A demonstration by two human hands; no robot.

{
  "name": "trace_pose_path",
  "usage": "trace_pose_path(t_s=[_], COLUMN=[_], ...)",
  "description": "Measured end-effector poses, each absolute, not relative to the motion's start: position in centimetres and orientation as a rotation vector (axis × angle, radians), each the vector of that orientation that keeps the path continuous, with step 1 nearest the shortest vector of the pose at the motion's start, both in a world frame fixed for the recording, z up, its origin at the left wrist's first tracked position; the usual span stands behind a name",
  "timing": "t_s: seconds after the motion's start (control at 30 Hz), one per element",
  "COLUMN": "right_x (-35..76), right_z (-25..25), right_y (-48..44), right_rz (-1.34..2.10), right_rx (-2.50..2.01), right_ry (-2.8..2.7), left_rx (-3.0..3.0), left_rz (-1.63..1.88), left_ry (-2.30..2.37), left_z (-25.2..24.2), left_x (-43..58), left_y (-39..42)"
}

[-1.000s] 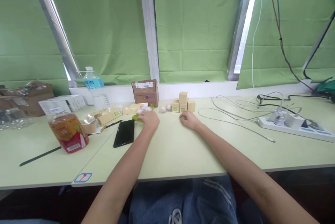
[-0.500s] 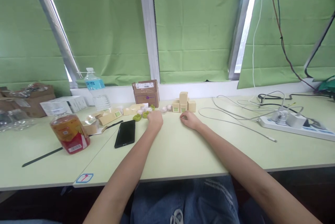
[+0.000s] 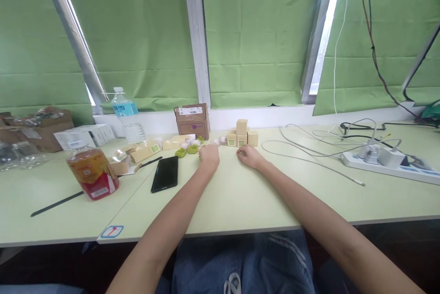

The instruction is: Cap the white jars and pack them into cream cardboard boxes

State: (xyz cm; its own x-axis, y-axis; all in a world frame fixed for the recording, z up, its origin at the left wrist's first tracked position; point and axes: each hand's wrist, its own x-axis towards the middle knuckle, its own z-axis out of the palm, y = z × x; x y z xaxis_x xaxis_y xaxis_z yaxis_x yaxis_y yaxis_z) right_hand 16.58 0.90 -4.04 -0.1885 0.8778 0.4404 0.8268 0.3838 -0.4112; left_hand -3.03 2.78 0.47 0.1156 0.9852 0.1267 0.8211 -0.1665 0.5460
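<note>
My left hand (image 3: 209,157) is closed, knuckles up, above the table just right of two small green cups (image 3: 192,149). Its fingertips are hidden, so I cannot make out what it holds, if anything. My right hand (image 3: 250,157) rests on the table with its fingers curled in and nothing visible in them. Right behind it stand small cream cardboard boxes (image 3: 252,138), several in a row with one box (image 3: 241,126) stacked on top. Small pale, clear-looking round pieces (image 3: 222,140) lie between the boxes and my left hand.
A black phone (image 3: 165,174) lies left of my left arm. Farther left stand a red-brown drink bottle (image 3: 92,172) and a water bottle (image 3: 128,115). A brown carton (image 3: 193,121) is against the wall. On the right are cables and a power strip (image 3: 395,168).
My left hand has moved slightly right, away from the green cups, uncovering more of them. My right hand and the stacked boxes have stayed in place. The view has shifted slightly.
</note>
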Motion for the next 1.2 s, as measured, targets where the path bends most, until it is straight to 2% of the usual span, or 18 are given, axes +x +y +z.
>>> trace_pose_path(t_s=[0.57, 0.73, 0.93, 1.03, 1.2], right_x=[16.4, 15.7, 14.8, 14.9, 15.5], right_z=[-4.1, -4.2, -4.1, -4.0, -3.6], right_y=[1.0, 1.0, 0.9, 0.8, 0.5], right_rz=[0.105, 0.151, 0.574, 0.699, 0.578], right_rx=[-1.472, -1.349, -1.023, -0.988, -1.048], right_ry=[-2.026, -1.993, -1.834, -1.818, -1.952], left_rx=[2.371, 2.467, 2.303, 2.296, 2.549], left_rz=[0.492, 0.597, 0.977, 0.993, 0.906], left_ry=[2.101, 1.972, 1.459, 1.356, 1.256], left_z=[0.4, -0.2, -1.4, -1.6, -1.6], left_x=[-3.5, -2.5, 0.1, 0.1, -1.3], left_y=[2.9, 2.2, 1.7, 1.7, 1.8])
